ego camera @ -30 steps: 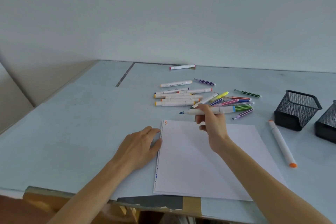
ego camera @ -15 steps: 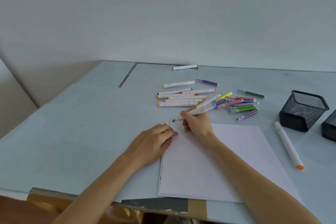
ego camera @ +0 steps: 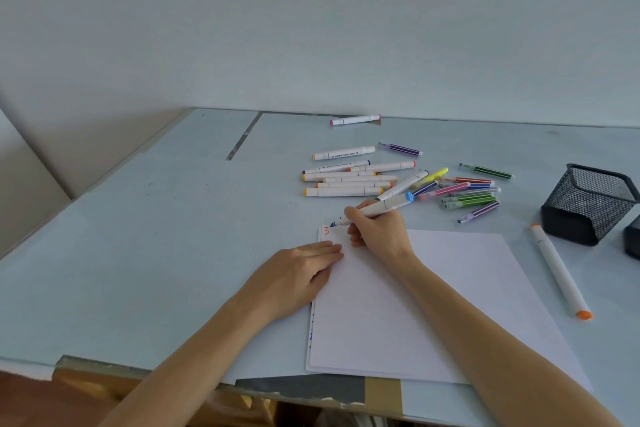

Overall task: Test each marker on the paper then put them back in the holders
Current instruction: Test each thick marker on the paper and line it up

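Observation:
My right hand (ego camera: 375,230) grips a white marker with a blue end (ego camera: 388,204), its blue tip touching the top left corner of the white paper (ego camera: 433,302) beside an orange mark (ego camera: 326,229). My left hand (ego camera: 298,276) lies flat with straight fingers on the paper's left edge. A pile of white and coloured markers (ego camera: 398,180) lies beyond the paper. An orange-tipped white marker (ego camera: 559,270) lies to the paper's right. Two black mesh holders sit at the right: one holder (ego camera: 588,204) in full view, the second holder (ego camera: 632,239) cut by the frame edge.
A lone white marker with pink ends (ego camera: 355,120) lies at the table's back edge by the wall. The table's near edge (ego camera: 138,366) runs below my forearms. Bare table surface (ego camera: 156,236) stretches to the left.
My right hand carried the blue marker from above the pile down to the paper's top left corner, tip now on the sheet. My left hand shifted slightly right onto the paper's edge.

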